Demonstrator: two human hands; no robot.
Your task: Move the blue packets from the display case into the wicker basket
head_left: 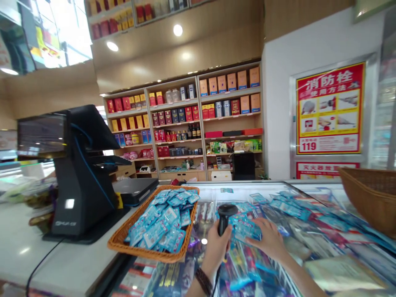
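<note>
My left hand [217, 243] is wrapped round the handle of a black barcode scanner [227, 211], its head held upright over the glass top of a freezer. Just to the right, my right hand [268, 237] pinches a small blue packet [246, 227] between thumb and fingers, close to the scanner. Left of both hands, an orange-brown wicker basket [115, 243] is heaped with similar blue packets [167, 220]. More loose blue packets [289, 206] lie spread over the glass on the right.
A black checkout terminal [83, 181] stands on the white counter [21, 255] at left, beside a flat black scale [136, 189]. A brown woven basket [371, 198] sits at the right edge. Shelves of boxed goods [176, 117] line the back wall.
</note>
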